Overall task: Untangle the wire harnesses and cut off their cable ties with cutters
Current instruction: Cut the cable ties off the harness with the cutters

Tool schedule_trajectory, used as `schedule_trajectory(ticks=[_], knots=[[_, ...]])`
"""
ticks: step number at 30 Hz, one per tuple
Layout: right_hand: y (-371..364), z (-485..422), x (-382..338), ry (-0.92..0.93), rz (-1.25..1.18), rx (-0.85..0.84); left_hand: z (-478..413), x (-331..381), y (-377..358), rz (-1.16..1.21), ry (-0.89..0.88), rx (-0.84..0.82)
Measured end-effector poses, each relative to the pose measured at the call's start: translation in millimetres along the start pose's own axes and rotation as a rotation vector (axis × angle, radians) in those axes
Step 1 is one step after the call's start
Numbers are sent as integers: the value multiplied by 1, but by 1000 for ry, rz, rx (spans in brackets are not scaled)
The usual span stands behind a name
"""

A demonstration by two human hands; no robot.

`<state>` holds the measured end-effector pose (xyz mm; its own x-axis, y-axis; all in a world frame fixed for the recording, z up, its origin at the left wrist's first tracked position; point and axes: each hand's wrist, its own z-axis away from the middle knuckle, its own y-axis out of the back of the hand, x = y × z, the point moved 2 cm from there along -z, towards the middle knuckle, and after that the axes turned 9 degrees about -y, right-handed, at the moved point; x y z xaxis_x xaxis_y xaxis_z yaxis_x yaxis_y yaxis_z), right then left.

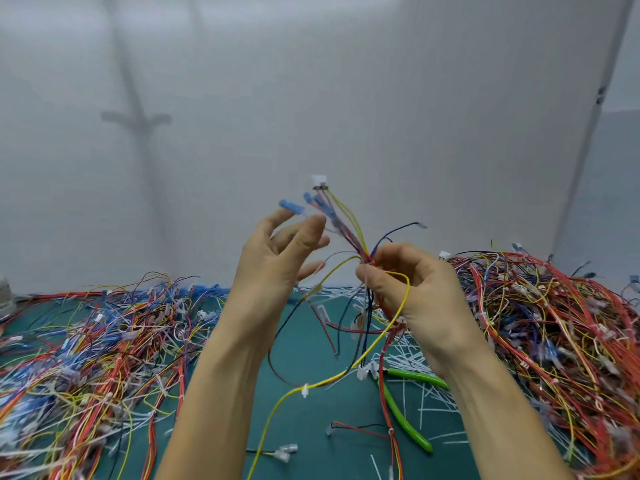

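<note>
Head view: your right hand (408, 292) is closed around the harness (349, 233), pinching it where the strands gather, just above your thumb. From that pinch the bundle's long axis runs up toward 11 o'clock and ends at a white connector (318, 181), with blue terminals (291, 206) fanning off beside it.

Your left hand (277, 258) is spread wide and holds nothing. Its fingertips sit at 9 o'clock from the fanned ends, just beside the blue terminals, so it is the nearer hand for teasing those strands apart.

Below the pinch a yellow wire (402, 301) loops out and trails down toward 7 o'clock. It carries a white cable tie (304, 390) hanging low between your forearms.

The cutters (415, 375), green-handled, lie on the mat (304, 341) at 6 o'clock from your right hand, near your right forearm, among white offcuts. I judge that hand is the better placed to reach them once the left takes over the bundle.

Heaps of harnesses lie at 8 o'clock (97, 341) and 3 o'clock (554, 323).
</note>
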<state>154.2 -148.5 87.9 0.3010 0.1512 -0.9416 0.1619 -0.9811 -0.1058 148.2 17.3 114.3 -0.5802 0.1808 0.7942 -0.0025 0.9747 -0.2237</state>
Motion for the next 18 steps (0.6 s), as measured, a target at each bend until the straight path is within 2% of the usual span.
schedule_trajectory(ticks=[4,6,18], knots=[[2,-1,-4,34,-97,40,5,-3,7,-224,203,-250],[4,-1,-5,39,-117,60,6,-3,11,-239,244,-293],[9,-3,-2,-27,-250,49,2,2,17,-77,113,-59]])
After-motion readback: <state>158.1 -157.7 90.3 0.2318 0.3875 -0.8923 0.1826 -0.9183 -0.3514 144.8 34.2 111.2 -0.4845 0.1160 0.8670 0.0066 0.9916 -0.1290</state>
